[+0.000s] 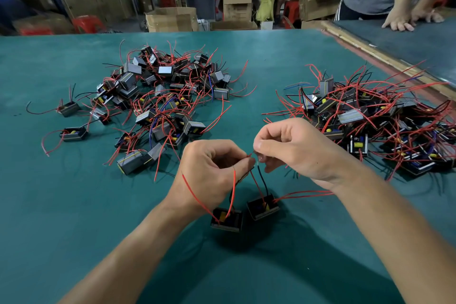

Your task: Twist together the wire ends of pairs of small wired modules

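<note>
Two small black modules hang by their red and black wires just above the green table: one [226, 219] under my left hand, the other [263, 206] to its right. My left hand [212, 170] pinches wire ends from the left module between thumb and fingers. My right hand [293, 148] pinches wire ends from the right module. The fingertips of both hands meet at about the same spot, where the bare wire ends [255, 159] come together. A loose red wire [303, 194] trails right from the second module.
A heap of wired modules [160, 101] lies at the back left and another heap [375, 121] at the right. A few single modules [73, 134] sit at the far left. Another person's hands [399, 23] rest on the neighbouring table; cardboard boxes stand behind.
</note>
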